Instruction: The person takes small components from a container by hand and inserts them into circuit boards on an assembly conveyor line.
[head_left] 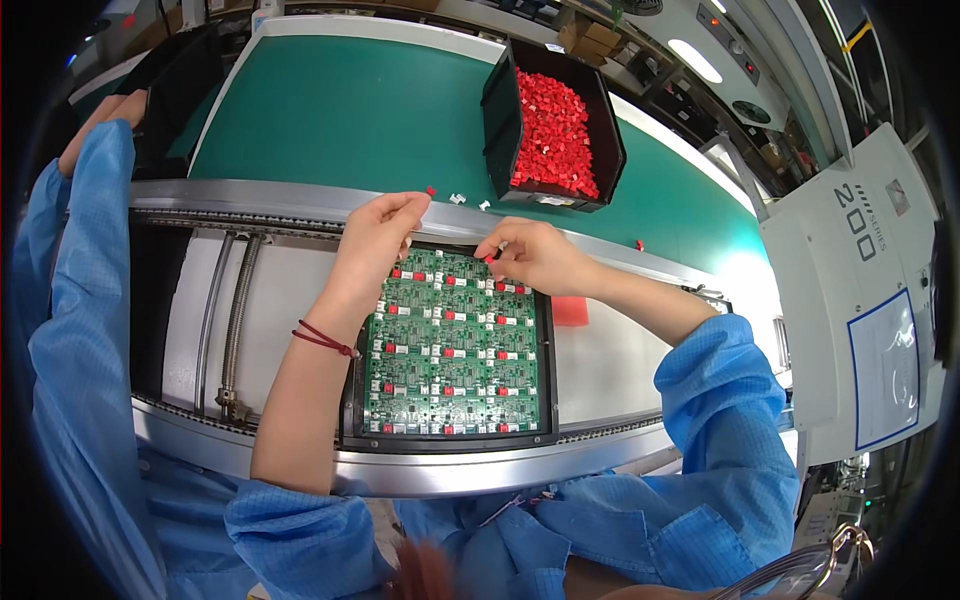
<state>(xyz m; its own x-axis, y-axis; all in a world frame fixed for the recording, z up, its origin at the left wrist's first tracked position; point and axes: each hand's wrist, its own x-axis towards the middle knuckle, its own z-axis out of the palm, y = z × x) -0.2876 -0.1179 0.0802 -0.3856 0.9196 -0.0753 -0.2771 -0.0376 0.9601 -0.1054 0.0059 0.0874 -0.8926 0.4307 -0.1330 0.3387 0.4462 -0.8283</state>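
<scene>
My left hand (378,240), with a dark red cord bracelet on its wrist, is closed over the far left corner of a green circuit board panel (421,335). A small red connector (431,190) shows at its pinched fingertips. Above the panel's far right part, my right hand (540,257) pinches another red connector (489,259) between thumb and finger. White and red connectors stand in rows across the panel. A black frame (545,385) surrounds the panel. My left hand hides part of its far left corner.
Beyond the metal rail (300,195), a black bin (503,140) of red connectors stands on a green surface (370,110). Loose white connectors (457,199) lie near the rail. A red block (570,311) sits right of the frame. Another person's blue sleeve (90,230) is at left.
</scene>
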